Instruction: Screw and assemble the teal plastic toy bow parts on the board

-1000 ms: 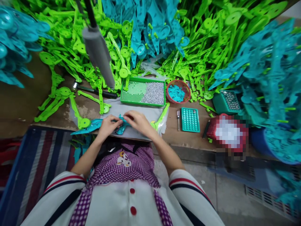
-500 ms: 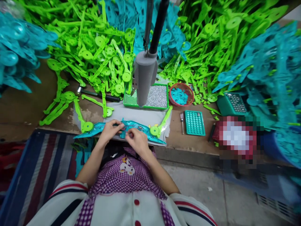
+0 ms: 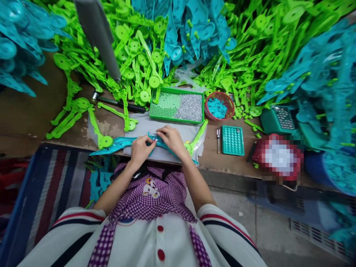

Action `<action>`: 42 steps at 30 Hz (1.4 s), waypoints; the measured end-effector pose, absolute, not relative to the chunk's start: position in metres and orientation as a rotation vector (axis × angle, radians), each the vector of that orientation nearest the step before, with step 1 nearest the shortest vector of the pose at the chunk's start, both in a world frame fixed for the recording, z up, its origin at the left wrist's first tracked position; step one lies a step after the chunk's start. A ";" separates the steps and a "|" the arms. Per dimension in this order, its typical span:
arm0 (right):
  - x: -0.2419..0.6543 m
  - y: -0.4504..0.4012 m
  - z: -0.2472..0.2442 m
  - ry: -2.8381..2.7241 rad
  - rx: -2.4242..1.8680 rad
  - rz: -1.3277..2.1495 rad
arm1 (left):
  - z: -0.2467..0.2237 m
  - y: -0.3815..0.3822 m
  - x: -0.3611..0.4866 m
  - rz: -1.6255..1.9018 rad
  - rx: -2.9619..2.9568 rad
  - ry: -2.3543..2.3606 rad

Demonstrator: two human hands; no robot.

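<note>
A long blue plastic part [image 3: 118,144] lies across the cloth [image 3: 140,129] at the table's front edge. Green arms are joined to it, one green arm [image 3: 105,141] at the left end and another [image 3: 198,138] at the right. My left hand [image 3: 141,151] is closed in a pinch over the part's middle. Beside it, my right hand [image 3: 172,140] pinches at the same spot, fingertips close to the left ones. Whatever sits between the fingertips is too small and covered to make out.
A grey powered driver [image 3: 101,40] hangs at upper left. Behind the cloth are a green tray [image 3: 178,119] of small metal pieces and a red basket [image 3: 232,113] of blue pieces. A hammer [image 3: 119,102] lies left; a screwdriver [image 3: 218,139] and teal tray [image 3: 233,140] right. Piles of green and blue parts surround these.
The hanging driver has swung to the upper left, away from over the tray. Both hands have shifted right and slightly up, and the right hand now reaches over the part's middle.
</note>
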State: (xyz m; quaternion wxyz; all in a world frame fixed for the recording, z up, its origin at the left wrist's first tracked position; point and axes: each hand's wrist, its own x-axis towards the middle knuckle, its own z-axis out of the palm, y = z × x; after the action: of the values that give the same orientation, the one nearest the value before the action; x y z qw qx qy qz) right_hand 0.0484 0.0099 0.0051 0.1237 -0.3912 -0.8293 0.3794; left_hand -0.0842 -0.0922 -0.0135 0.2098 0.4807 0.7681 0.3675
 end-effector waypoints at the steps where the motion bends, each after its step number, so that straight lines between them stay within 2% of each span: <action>1: 0.051 0.009 0.005 -2.400 -1.157 1.059 | -0.014 -0.090 -0.083 1.017 1.279 2.162; 7: 0.061 -0.009 0.004 -2.627 -1.048 0.635 | -0.015 -0.085 -0.082 1.075 1.097 2.168; 13: 0.047 -0.011 -0.004 -2.785 -1.007 0.506 | -0.014 -0.092 -0.084 1.156 1.152 2.017; 31: 0.049 0.014 -0.004 -2.812 -0.782 0.849 | -0.034 -0.101 -0.086 1.171 1.562 2.003; 37: 0.047 0.014 -0.007 -2.799 -0.800 0.756 | -0.036 -0.101 -0.086 1.173 1.558 2.041; 42: 0.044 0.015 -0.010 -2.696 -0.869 0.952 | -0.036 -0.100 -0.090 1.159 1.535 2.044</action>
State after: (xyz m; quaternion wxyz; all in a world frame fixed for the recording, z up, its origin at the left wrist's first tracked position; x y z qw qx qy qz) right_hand 0.0444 0.0148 -0.0096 0.0764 -0.2899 -0.8996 0.3176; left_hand -0.0904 -0.0995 -0.0359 0.1668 0.5394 0.7180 0.4071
